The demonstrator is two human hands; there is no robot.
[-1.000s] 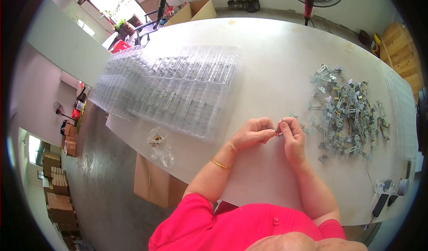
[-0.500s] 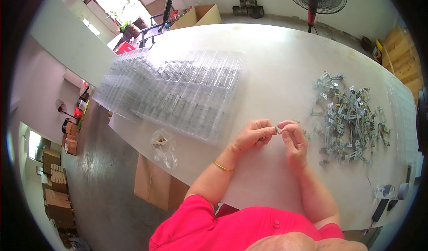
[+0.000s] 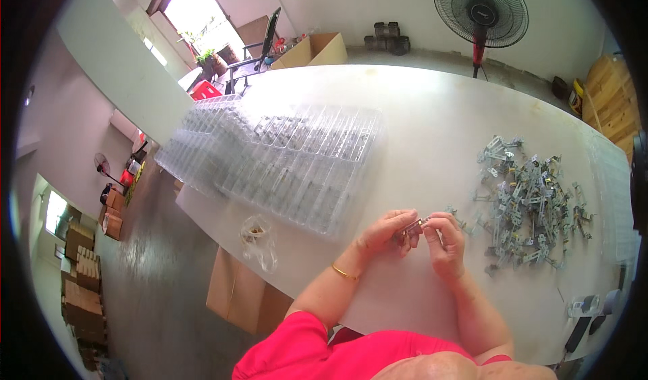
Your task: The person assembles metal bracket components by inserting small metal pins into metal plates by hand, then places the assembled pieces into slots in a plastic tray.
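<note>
A small metal bracket (image 3: 412,228) is pinched in the left hand (image 3: 386,233), over the white table (image 3: 418,137); at its right end the fingers of the right hand (image 3: 447,245) are curled, though whether it is gripped there cannot be told. A slip is the danger here: with so little metal to be held, it could be dropped and lost near the tangled bracket pile (image 3: 533,208).
</note>
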